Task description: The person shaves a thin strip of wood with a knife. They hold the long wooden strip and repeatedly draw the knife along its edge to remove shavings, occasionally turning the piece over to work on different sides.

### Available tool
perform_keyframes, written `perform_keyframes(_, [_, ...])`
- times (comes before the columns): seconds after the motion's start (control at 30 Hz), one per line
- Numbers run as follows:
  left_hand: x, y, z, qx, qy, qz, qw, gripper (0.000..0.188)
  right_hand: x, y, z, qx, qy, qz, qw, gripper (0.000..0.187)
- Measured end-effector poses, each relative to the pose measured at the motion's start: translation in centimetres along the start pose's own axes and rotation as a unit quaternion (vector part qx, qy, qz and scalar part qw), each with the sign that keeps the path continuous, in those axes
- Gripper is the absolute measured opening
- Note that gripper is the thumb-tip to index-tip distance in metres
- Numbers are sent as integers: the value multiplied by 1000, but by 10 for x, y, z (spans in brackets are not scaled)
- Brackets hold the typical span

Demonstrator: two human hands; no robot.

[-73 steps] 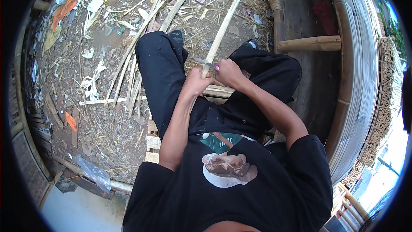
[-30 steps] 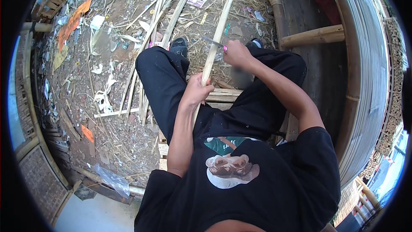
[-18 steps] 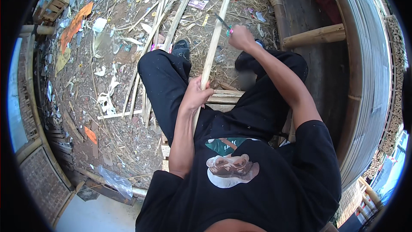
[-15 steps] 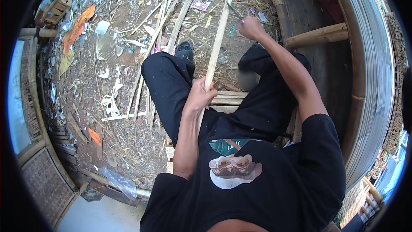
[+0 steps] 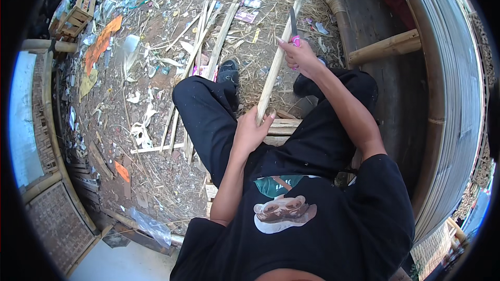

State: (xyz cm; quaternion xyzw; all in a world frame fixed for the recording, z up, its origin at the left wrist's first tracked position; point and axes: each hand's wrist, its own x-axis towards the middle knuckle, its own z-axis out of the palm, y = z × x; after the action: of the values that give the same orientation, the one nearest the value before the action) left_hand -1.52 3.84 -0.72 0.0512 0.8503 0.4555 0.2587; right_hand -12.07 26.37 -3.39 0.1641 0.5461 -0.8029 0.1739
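Note:
A long pale bamboo strip (image 5: 274,68) slants up and away between my knees. My left hand (image 5: 251,129) is closed round its near end, just in front of my lap. In my right hand (image 5: 300,56) is a knife (image 5: 293,23) with a pink handle and a dark blade pointing away from me. The blade lies close along the strip's right side; whether it touches cannot be made out. My right thumb reaches out to the strip, while the other fingers stay curled round the handle.
More bamboo strips (image 5: 221,36) lie on the littered ground beyond my left knee. A wooden crate (image 5: 78,8) stands at the far left. Along the right runs a bamboo frame with a thick crossbar (image 5: 385,48). Orange scraps (image 5: 102,41) and plastic are scattered to the left.
My right hand has moved nearer and left, bringing the knife beside the strip with its thumb extended. The strip's far end has shifted right and nearer, and my left hand has moved slightly.

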Motion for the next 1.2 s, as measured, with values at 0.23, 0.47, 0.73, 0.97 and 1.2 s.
perform_keyframes(0.23, [35,9,-11,-232,-45,-44,971,21,-35,13,45,-146,-95,47,984,23])
perform_keyframes(0.47, [44,-3,-2,-93,14,-12,996,19,-14,17,-1,-477,-13,-142,867,47])
perform_keyframes(0.73, [48,2,8,20,78,9,997,23,-4,38,3,-628,63,-160,759,20])
perform_keyframes(0.97, [46,3,11,25,95,-27,995,21,6,52,15,-640,40,-72,764,19])
perform_keyframes(1.2, [45,-4,9,79,118,-33,989,21,17,53,28,-642,27,-31,765,18])
